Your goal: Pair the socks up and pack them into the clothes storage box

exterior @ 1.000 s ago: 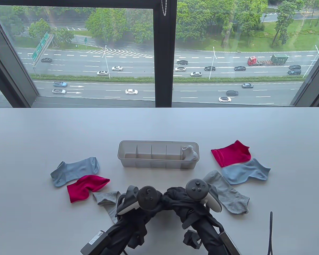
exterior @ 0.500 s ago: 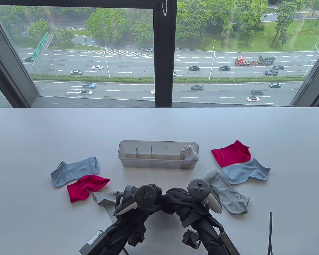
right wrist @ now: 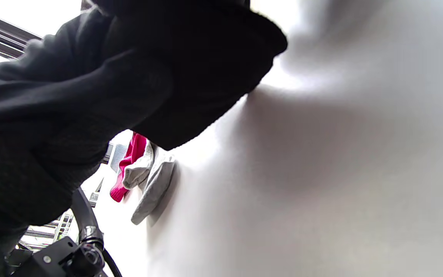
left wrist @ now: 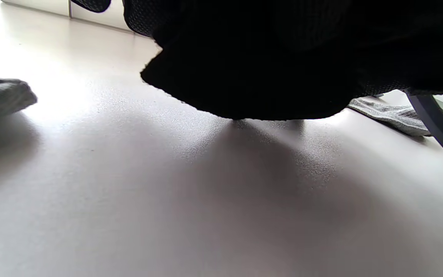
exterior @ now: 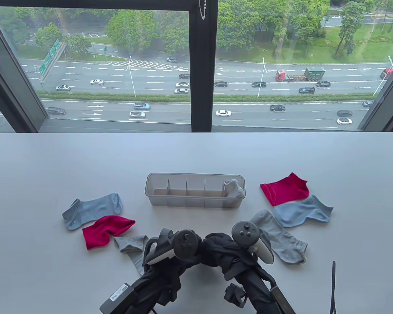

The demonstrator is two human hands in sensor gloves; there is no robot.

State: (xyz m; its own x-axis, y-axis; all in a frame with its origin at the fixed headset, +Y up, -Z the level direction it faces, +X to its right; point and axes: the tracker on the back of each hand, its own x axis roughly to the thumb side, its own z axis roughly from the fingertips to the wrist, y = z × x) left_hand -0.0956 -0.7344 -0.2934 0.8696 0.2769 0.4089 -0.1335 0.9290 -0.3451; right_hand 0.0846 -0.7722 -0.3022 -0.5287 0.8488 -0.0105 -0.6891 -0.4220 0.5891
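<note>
From the table view, the left hand (exterior: 178,243) and the right hand (exterior: 245,237) meet over a bundle of black socks (exterior: 216,247), which sits between them at the near middle of the surface (exterior: 196,153). The storage box (exterior: 195,190) lies straight ahead of the fingers, beyond the bundle, its long axis crossways; both hands look about equally near it. Its rightmost compartment holds a grey sock roll (exterior: 234,188) (the other compartments look empty).

In the left wrist view, the black socks (left wrist: 283,61) hang from the top edge just above the surface (left wrist: 167,192); the fingers are hidden, so I cannot tell their grip.

In the right wrist view, the dark cloth fills the left side; the fingers appear wrapped around it, though glove and sock blend.
</note>
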